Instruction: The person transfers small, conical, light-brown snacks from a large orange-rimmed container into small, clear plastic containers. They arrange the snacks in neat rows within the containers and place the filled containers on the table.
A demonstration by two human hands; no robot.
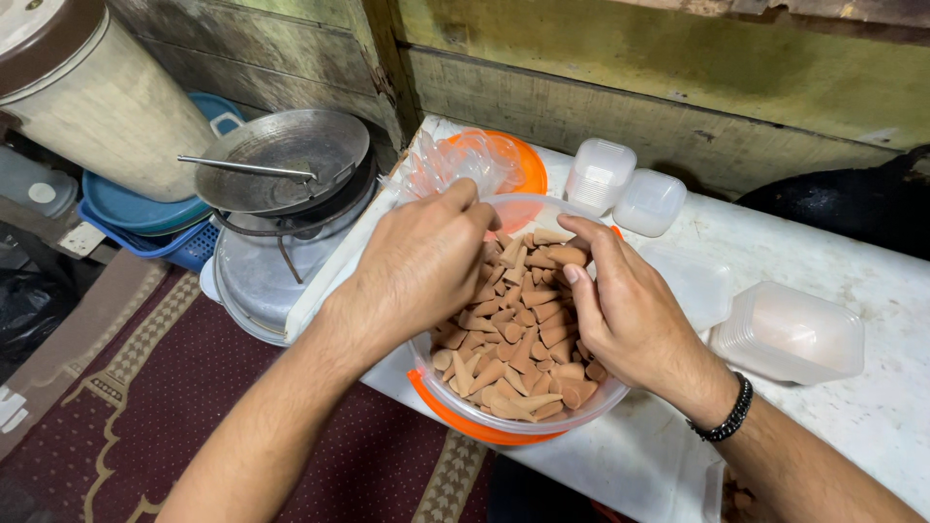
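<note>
1. the clear round tub (581, 412) of terracotta incense cones (518, 334) sits at the white worktop's (872, 407) front edge.
2. left hand (421, 266) rests curled on the tub's far rim; whether it holds anything cannot be told.
3. right hand (625, 310) pinches one cone between thumb and fingers.

Evenly lit from above, soft and fairly bright on the white counter (872, 407). Mild glare off the metal pan (281, 160). Soft shadows beneath both hands. Dim at far right and near-left corners. Sharp focus throughout; slight wide-angle bending at edges.
</note>
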